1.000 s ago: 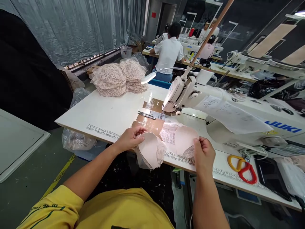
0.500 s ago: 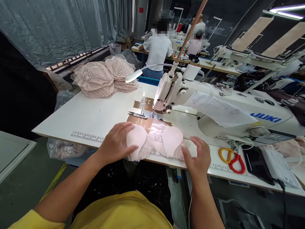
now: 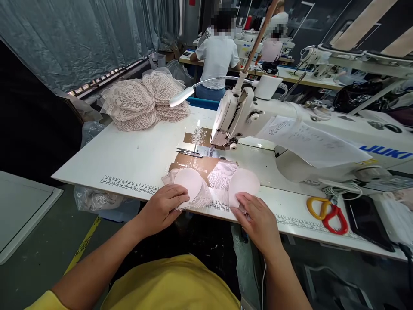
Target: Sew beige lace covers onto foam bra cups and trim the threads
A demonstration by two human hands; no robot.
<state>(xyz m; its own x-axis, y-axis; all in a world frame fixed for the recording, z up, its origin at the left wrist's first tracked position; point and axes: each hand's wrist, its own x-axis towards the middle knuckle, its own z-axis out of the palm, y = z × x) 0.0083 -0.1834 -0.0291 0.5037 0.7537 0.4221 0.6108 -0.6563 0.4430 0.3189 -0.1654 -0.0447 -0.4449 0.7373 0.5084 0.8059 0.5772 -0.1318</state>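
A pale pink lace bra piece [image 3: 221,175] with two smooth cup pads lies at the table's front edge, before the sewing machine's needle. My left hand [image 3: 167,203] grips the lower edge of the left cup pad [image 3: 189,183], fingers on top and thumb hidden. On the other side, my right hand [image 3: 256,215] pinches the lower edge of the right cup pad [image 3: 242,183] between thumb and fingers. Lace mesh spreads around both pads. Thread snips [image 3: 190,153] lie beside the needle plate, just beyond the piece.
The white sewing machine [image 3: 251,116] fills the right side, a paper note on its arm. Stacked lace pieces [image 3: 129,105] sit at the back left. Scissors with red and yellow handles [image 3: 335,217] and a black phone [image 3: 368,224] lie at right. A person [image 3: 216,58] sits ahead.
My right hand has gone from open beside the right cup pad to pinching its lower edge. My left hand has shifted down to the left pad's lower edge. The view has tilted slightly.
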